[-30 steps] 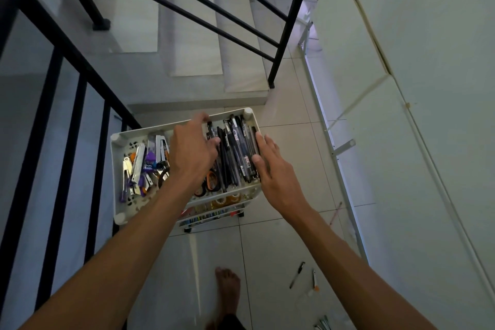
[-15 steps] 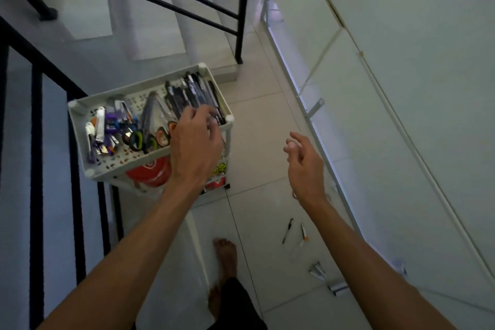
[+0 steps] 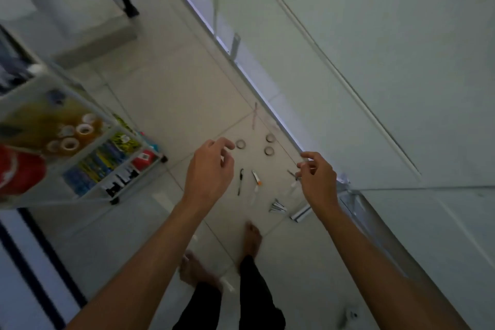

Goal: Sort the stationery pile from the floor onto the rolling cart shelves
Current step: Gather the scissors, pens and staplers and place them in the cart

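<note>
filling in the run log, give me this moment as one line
phase: reaching for floor items | left hand: empty, above black pen | right hand: empty | tape rolls: on floor | cart: at left

Dim, greenish light; motion blur smears the cart [image 3: 53,120], wide-angle edges bend

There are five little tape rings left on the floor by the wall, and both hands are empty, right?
Not quite. The head view shows three tape rings on the floor near the wall, not five. The rest holds: the left hand and the right hand hang above the floor with loosely curled fingers, holding nothing.
</note>
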